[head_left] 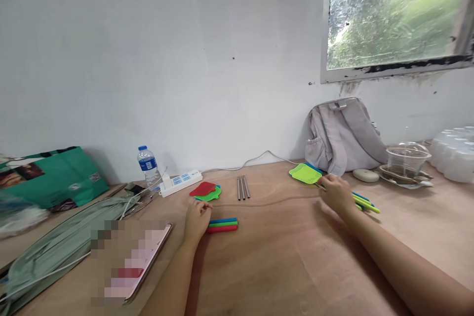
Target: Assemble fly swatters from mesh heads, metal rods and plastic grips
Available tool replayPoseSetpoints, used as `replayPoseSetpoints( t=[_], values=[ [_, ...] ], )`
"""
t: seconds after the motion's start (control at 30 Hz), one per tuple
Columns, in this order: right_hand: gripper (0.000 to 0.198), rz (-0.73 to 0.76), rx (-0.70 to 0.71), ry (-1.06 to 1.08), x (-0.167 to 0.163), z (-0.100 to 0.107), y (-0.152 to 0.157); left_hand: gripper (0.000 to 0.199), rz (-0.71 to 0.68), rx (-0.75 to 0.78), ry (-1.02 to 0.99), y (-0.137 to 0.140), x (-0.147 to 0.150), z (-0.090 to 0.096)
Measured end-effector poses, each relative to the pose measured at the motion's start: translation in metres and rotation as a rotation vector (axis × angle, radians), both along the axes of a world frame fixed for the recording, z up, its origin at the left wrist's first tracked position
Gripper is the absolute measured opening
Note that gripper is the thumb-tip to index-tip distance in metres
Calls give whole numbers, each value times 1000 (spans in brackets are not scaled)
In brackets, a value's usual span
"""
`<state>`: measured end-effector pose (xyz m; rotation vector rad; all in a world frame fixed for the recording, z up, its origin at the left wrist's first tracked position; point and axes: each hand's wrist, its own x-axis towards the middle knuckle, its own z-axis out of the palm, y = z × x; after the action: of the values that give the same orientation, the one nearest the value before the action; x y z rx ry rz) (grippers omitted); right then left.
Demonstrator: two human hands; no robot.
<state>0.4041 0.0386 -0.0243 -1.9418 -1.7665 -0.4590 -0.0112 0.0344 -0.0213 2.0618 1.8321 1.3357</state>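
My left hand (198, 218) rests on the table with its fingers loosely bent and slightly apart. It is beside the left ends of a row of coloured handle tubes, a blue one (224, 220), a green one (226, 224) and a red one (222, 229). Just beyond it lie mesh fly swatter heads, a red one (203, 188) over a green one (214, 194), with some blue showing. My right hand (336, 193) is closed around the middle of the fly swatters, between their yellow-green head (305, 174) and their yellow-green and blue handles (366, 203). Several metal rods (243, 188) lie side by side between my hands.
A phone (138, 266), a pale green cloth bag (59, 242) and a green shopping bag (70, 177) are at left. Against the wall stand a water bottle (148, 165), a power strip (181, 183) and a grey backpack (344, 133). Plastic cups (407, 158) stand at right.
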Motion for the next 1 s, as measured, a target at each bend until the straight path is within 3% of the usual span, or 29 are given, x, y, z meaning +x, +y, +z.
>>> replayPoseSetpoints(
  t=[0.07,0.13,0.23,0.37,0.53,0.77,1.0],
  values=[
    [21,313,-49,20,-39,-5,-2,17,-64,-24,40,-3,4,2],
    [25,517,-131,106,-81,-11,-4,20,-133,-49,82,-8,8,4],
    [31,646,-179,178,-136,-16,-2,23,-269,-91,151,-16,13,8],
    [30,590,-224,189,-177,-10,13,20,-455,-148,251,-27,17,15],
    [25,529,-241,200,-191,-6,35,10,-514,-184,321,-32,21,20],
    [16,483,-303,287,-186,-8,41,12,-525,-209,409,-33,25,22],
    [11,464,-261,608,-161,-11,41,20,-611,-329,418,-38,34,24]
  ],
)
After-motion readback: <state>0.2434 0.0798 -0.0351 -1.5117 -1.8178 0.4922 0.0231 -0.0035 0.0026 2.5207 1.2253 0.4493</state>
